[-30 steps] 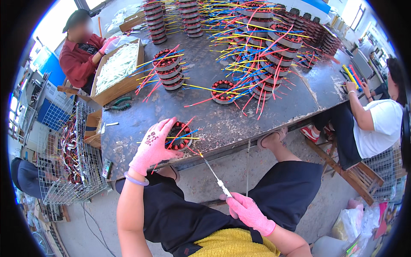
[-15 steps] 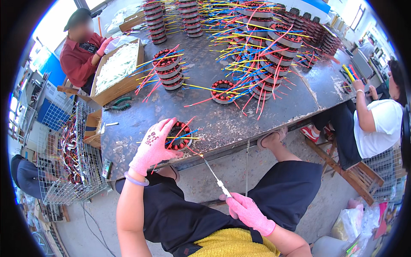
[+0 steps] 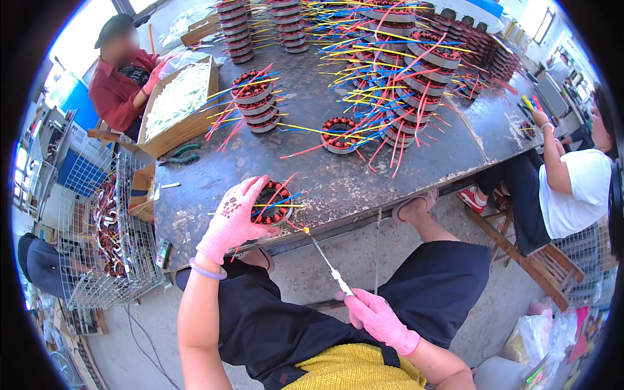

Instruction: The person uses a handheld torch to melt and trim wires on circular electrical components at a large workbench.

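While the left hand (image 3: 233,218) clasps a coil ring (image 3: 285,213) at the bench's (image 3: 364,207) near edge, the right hand (image 3: 380,318) pinches a white-handled tool (image 3: 335,275), tip at red wire (image 3: 296,225).

workshop | worn worktable (image 3: 195,188) | stacked wire-wound rings (image 3: 257,107) | wire basket (image 3: 123,291) | seated co-worker (image 3: 575,195)

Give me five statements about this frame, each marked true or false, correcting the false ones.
1. The left hand is at a wound ring near the table's edge. True.
2. The right hand is empty. False: it holds a thin tool with a white handle.
3. Green-handled pliers lie near a cardboard box. True.
4. That box is closed. False: it is open, showing pale pieces.
5. Both hands wear pink gloves. True.
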### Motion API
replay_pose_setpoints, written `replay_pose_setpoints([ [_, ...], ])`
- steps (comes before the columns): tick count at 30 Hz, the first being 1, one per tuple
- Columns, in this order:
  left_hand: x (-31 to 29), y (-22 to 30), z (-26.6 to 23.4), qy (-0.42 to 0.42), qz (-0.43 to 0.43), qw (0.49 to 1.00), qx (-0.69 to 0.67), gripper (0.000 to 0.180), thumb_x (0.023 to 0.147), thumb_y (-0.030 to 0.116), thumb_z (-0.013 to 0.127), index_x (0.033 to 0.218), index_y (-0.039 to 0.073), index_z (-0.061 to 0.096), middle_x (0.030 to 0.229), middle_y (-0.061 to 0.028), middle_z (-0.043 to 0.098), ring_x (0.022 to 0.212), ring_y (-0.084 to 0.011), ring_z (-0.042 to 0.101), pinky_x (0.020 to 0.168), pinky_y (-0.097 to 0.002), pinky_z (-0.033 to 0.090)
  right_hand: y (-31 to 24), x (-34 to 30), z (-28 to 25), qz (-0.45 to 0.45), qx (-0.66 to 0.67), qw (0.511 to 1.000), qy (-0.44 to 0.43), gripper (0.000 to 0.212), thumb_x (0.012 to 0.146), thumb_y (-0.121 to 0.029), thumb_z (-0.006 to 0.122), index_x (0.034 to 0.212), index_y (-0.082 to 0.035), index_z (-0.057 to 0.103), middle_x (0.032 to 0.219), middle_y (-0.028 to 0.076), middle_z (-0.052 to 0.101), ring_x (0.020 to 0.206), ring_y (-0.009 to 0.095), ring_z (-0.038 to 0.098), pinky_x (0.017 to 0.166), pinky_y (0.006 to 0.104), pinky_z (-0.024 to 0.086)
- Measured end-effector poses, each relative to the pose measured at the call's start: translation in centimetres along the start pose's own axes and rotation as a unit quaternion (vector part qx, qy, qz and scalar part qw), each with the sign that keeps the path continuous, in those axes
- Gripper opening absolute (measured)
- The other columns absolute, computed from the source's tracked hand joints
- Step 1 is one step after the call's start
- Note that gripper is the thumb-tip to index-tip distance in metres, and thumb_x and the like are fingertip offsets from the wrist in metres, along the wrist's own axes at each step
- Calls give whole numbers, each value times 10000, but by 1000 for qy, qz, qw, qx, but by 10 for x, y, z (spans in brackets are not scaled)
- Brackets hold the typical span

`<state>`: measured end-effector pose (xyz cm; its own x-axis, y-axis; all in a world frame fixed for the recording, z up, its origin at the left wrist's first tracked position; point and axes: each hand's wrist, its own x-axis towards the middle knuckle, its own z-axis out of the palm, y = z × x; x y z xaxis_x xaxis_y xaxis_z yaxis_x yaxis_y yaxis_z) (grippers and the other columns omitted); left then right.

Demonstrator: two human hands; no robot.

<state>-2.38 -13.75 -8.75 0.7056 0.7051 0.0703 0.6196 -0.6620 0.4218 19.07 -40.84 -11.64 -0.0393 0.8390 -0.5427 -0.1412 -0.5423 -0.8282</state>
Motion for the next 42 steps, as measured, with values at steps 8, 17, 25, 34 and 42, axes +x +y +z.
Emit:
replay_pose_setpoints([
  [8, -2, -2, 0, 3, 3, 1000, 8, 1047, 586, 321, 920, 1472, 38, 440, 1448, -205, 479, 1323, -400, 471, 1114, -435, 386, -1, 0, 2, -9, 11, 1000, -5, 374, 1050, -286, 480, 1253, -1, 611, 642, -9, 520, 580, 70, 490, 559, 263, 408],
  [17, 0, 4, -1, -2, -10, 1000, 3, 1033, 593, 311, 915, 1473, 49, 442, 1452, -201, 480, 1328, -393, 470, 1121, -433, 382, -2, 0, 1, -8, -3, 1000, -2, 383, 1053, -300, 471, 1250, -5, 615, 653, -5, 533, 581, 76, 490, 563, 266, 408],
  [25, -2, 0, 2, 3, -7, 1000, 1, 1019, 614, 347, 906, 1467, 43, 440, 1439, -201, 484, 1322, -393, 473, 1117, -444, 379, 0, -1, 2, 4, 27, 1000, -2, 379, 1049, -299, 477, 1248, -8, 616, 644, -4, 526, 582, 76, 482, 570, 268, 405],
  [34, -2, 4, -2, -8, -18, 1000, -2, 1038, 599, 314, 910, 1481, 51, 430, 1468, -212, 460, 1350, -396, 447, 1138, -440, 362, -5, -1, 2, 0, 24, 1000, -9, 362, 1054, -245, 500, 1269, 24, 610, 697, -21, 491, 617, 71, 454, 574, 231, 372],
  [42, -2, 4, -1, -5, -9, 1000, 0, 1021, 608, 325, 904, 1466, 27, 436, 1442, -203, 482, 1328, -391, 469, 1121, -441, 378, -6, -2, 1, -4, 15, 1000, -13, 375, 1057, -260, 499, 1282, 20, 605, 690, -13, 515, 620, 71, 472, 572, 234, 378],
])
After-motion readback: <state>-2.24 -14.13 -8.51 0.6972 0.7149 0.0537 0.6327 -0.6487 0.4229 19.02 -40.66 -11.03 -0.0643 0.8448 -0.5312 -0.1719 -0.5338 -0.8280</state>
